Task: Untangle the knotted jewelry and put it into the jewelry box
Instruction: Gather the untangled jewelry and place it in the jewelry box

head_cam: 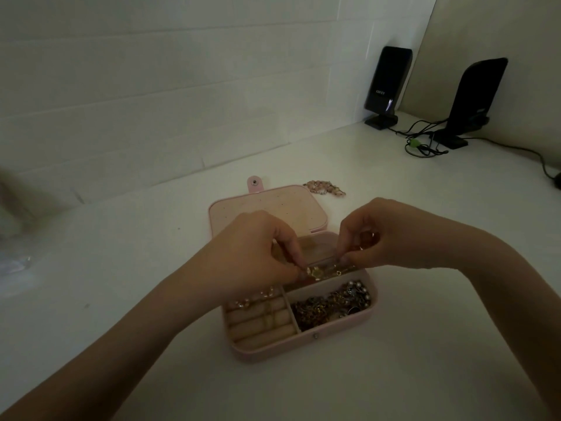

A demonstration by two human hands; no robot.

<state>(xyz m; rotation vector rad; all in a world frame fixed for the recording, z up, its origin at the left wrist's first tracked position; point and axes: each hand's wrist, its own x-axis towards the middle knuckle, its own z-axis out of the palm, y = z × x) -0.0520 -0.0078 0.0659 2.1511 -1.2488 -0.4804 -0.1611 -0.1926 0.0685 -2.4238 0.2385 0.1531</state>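
Nearest the camera, on the white table (394,344), sits the open pink jewelry box (303,349), its front rim facing the person. Ring rolls (258,325) with a few gold and pearl pieces fill its front-left compartment, and a dense heap of chains and beads (332,303) fills the front-right one. Just above the box's middle, both hands work one gold chain (323,271). The left hand (258,247) has its fingers curled down and pinches one end of the chain at the fingertips; the right hand (385,235) is curled likewise and pinches the other end, so the chain runs between them, low over the rear compartments. Whether a knot remains in it is too small and dim to tell.

Judging from this, the risks are plain. Pulling the two ends apart would tighten any knot or snap a fine link. Lowering the chain carelessly could let it slide over the divider into the heap and snag there, making a fresh tangle. Poor light makes misjudging the knot more likely.

Behind the hands lies the box lid (267,212), folded flat with its snap tab (255,184). Farther back a pink beaded piece (324,189) lies on the table, apart from the box and still to be put away. Against the wall stand two black speakers (388,83) with trailing cables (425,141).
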